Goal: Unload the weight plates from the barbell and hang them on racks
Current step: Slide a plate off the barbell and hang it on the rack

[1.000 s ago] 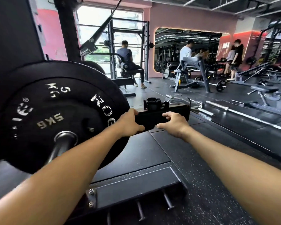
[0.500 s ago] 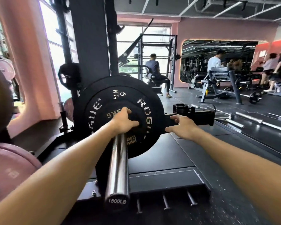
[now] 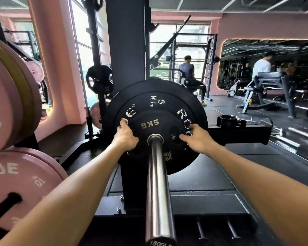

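Note:
A black 5 kg plate (image 3: 155, 107) sits far down the chrome barbell sleeve (image 3: 157, 183), which points straight at me, its end cap at the bottom edge. My left hand (image 3: 125, 137) lies on the plate's face left of the sleeve, fingers bent onto the raised inner ring. To the right of the sleeve my right hand (image 3: 197, 137) holds the face the same way, its thumb stretched toward a grip hole. Both arms are reached out full length.
Pink plates (image 3: 16, 183) hang on a storage rack close at my left. A dark rack upright (image 3: 126, 50) rises behind the plate, with a small black plate (image 3: 100, 80) on a peg. A black beam (image 3: 238, 134) juts right. People and benches (image 3: 267, 80) fill the far room.
My view has swung round to face the sleeve end-on. My right hand left the black beam and came onto the plate's right side. My left hand shifted from the hub to the plate's left side.

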